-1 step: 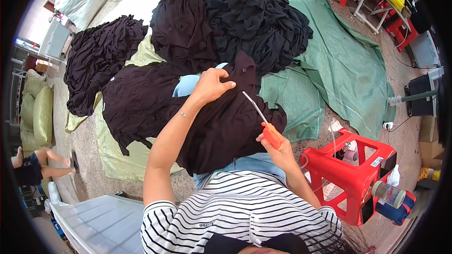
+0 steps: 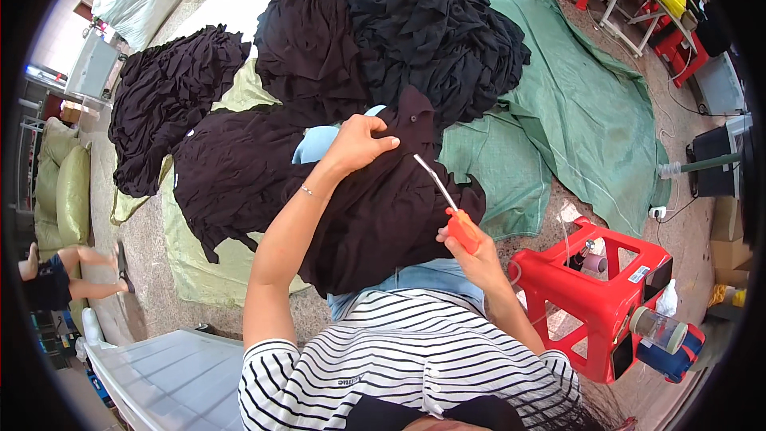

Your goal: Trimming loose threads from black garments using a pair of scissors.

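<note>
A dark brown garment (image 2: 375, 215) lies bunched across my lap, and its upper end with a small button stands up just beyond my hands. My left hand (image 2: 359, 146) is closed on the garment near that end, thumb pointing right, the other fingertips partly hidden. In my right hand (image 2: 475, 259) is a pair of scissors (image 2: 463, 229) with an orange handle and long narrow blades. The blades reach up and left over the cloth, their tips a short way from my left thumb. Light blue fabric (image 2: 317, 145) shows beside my left wrist.
Piles of dark clothes (image 2: 435, 28) lie ahead and to the left on green and pale yellow sheets (image 2: 574, 104). A red plastic stool (image 2: 586, 267) with a clear bottle stands at my right. A pale plastic bin (image 2: 171, 367) is at lower left; another person's legs (image 2: 92, 275) show beyond.
My right hand and the scissors have shifted very slightly. The other person's legs at far left have moved a little. My left hand and the garment look the same.
</note>
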The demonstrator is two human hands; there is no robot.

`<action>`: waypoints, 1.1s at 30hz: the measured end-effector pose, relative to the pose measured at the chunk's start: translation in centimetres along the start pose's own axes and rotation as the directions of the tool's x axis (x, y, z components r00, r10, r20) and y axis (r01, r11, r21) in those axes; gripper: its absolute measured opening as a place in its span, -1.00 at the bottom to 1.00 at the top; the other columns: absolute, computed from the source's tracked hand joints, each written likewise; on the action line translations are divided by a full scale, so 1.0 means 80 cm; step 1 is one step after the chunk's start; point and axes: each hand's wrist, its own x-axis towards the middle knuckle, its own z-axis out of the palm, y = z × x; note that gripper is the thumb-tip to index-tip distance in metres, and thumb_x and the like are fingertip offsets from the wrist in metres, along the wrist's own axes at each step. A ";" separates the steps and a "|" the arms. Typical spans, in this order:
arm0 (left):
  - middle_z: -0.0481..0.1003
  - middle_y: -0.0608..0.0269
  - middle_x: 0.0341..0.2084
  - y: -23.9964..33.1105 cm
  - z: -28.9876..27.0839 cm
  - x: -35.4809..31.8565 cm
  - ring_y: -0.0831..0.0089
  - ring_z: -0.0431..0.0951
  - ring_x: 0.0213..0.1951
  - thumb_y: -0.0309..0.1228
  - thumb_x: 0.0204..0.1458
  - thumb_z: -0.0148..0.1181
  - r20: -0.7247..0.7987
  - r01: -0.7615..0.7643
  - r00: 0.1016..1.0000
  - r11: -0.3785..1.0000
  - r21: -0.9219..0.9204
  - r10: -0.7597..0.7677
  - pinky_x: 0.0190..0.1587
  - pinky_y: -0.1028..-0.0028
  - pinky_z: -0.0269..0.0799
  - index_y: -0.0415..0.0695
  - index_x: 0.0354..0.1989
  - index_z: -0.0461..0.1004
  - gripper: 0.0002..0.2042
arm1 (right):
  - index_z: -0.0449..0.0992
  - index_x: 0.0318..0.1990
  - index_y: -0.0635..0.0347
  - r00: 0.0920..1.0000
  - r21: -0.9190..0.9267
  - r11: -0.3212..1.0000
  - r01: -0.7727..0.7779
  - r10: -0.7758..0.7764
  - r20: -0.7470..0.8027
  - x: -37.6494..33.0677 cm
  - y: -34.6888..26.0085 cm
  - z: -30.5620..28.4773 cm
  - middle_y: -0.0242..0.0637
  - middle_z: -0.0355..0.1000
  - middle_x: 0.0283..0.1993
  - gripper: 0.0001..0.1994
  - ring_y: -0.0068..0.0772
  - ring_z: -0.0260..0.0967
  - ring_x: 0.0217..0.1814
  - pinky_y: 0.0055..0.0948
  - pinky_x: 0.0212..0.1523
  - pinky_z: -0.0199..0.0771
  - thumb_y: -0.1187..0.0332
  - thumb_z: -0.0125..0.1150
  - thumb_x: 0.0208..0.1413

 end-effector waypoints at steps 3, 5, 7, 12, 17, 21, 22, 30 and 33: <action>0.64 0.19 -0.37 -0.015 -0.003 0.000 0.54 0.61 -0.37 -0.41 0.03 0.38 0.145 0.128 0.987 0.858 -0.498 -0.064 -0.25 0.49 0.50 -0.34 -0.27 0.60 -0.78 | 0.46 0.04 0.19 0.990 0.015 0.991 -0.132 0.131 0.054 -0.009 -0.052 -0.017 -0.17 0.53 -0.25 -0.60 -0.19 0.52 -0.24 -0.34 -0.19 0.49 0.18 0.36 0.14; 0.63 0.22 -0.33 -0.016 -0.007 -0.004 0.57 0.62 -0.36 -0.49 0.11 0.30 0.226 0.218 0.972 0.598 -0.771 -0.064 -0.22 0.58 0.54 -0.32 -0.24 0.60 -0.86 | 0.44 -0.11 0.21 0.998 -0.391 0.919 0.056 -0.059 0.004 -0.013 -0.059 -0.013 -0.05 0.51 -0.35 -0.55 0.06 0.52 -0.34 -0.16 -0.33 0.48 0.02 0.37 0.10; 0.63 0.22 -0.31 -0.011 -0.009 -0.010 0.57 0.62 -0.33 -0.50 0.12 0.28 0.263 0.253 0.963 0.555 -0.792 -0.064 -0.18 0.57 0.55 -0.32 -0.21 0.58 -0.85 | 0.44 -0.11 0.20 0.999 -0.370 0.929 0.012 -0.025 -0.030 -0.013 -0.066 -0.008 -0.05 0.51 -0.37 -0.55 0.08 0.51 -0.34 -0.14 -0.35 0.47 0.00 0.35 0.11; 0.63 0.23 -0.29 -0.013 -0.008 -0.014 0.57 0.63 -0.30 -0.50 0.13 0.26 0.286 0.260 0.957 0.539 -0.801 -0.036 -0.14 0.57 0.55 -0.31 -0.17 0.57 -0.84 | 0.44 -0.18 0.21 0.992 -0.421 0.907 0.009 -0.061 -0.112 -0.005 -0.074 0.003 -0.04 0.50 -0.41 -0.58 0.12 0.50 -0.39 -0.10 -0.42 0.45 -0.01 0.31 0.14; 0.61 0.32 -0.36 -0.020 -0.006 -0.016 0.65 0.58 -0.36 -0.46 0.14 0.28 0.243 0.215 0.970 0.538 -0.815 -0.019 -0.22 0.62 0.51 -0.26 -0.26 0.58 -0.89 | 0.42 -0.26 0.18 0.982 -0.485 0.873 -0.048 -0.047 -0.181 0.000 -0.069 0.005 -0.06 0.46 -0.54 -0.57 0.15 0.47 -0.48 -0.05 -0.50 0.41 -0.05 0.27 0.17; 0.59 0.37 -0.37 -0.020 -0.002 -0.014 0.68 0.56 -0.38 -0.44 0.15 0.28 0.228 0.228 0.971 0.562 -0.795 -0.072 -0.24 0.63 0.49 -0.24 -0.28 0.58 -0.89 | 0.42 -0.31 0.16 0.979 -0.534 0.844 -0.058 -0.057 -0.196 0.002 -0.068 0.004 -0.06 0.44 -0.61 -0.55 0.17 0.46 -0.53 -0.03 -0.53 0.39 -0.11 0.24 0.17; 0.59 0.37 -0.38 -0.022 -0.002 -0.014 0.69 0.55 -0.39 -0.44 0.14 0.28 0.229 0.219 0.972 0.534 -0.817 -0.048 -0.24 0.63 0.49 -0.23 -0.28 0.58 -0.89 | 0.42 -0.31 0.16 0.979 -0.534 0.844 -0.056 -0.058 -0.195 0.002 -0.069 0.004 -0.06 0.44 -0.61 -0.55 0.17 0.46 -0.53 -0.03 -0.53 0.39 -0.11 0.24 0.17; 0.60 0.31 -0.21 -0.025 -0.007 -0.014 0.63 0.59 -0.24 -0.45 0.22 0.17 0.244 0.196 0.970 0.524 -0.829 0.023 -0.10 0.59 0.53 -0.27 -0.11 0.52 -0.83 | 0.43 -0.29 0.16 0.985 -0.559 0.824 -0.093 -0.005 -0.173 0.005 -0.069 0.004 -0.05 0.46 -0.57 -0.55 0.16 0.48 -0.50 -0.04 -0.51 0.39 -0.10 0.24 0.17; 0.59 0.25 -0.19 -0.021 -0.013 -0.014 0.54 0.58 -0.21 -0.40 0.25 0.15 0.122 0.163 0.986 0.484 -0.860 -0.116 -0.09 0.56 0.50 -0.32 -0.05 0.51 -0.77 | 0.45 -0.25 0.15 0.970 -0.478 0.878 -0.023 -0.096 -0.223 0.001 -0.071 0.004 -0.05 0.48 -0.51 -0.57 0.15 0.48 -0.45 -0.04 -0.48 0.40 -0.08 0.26 0.16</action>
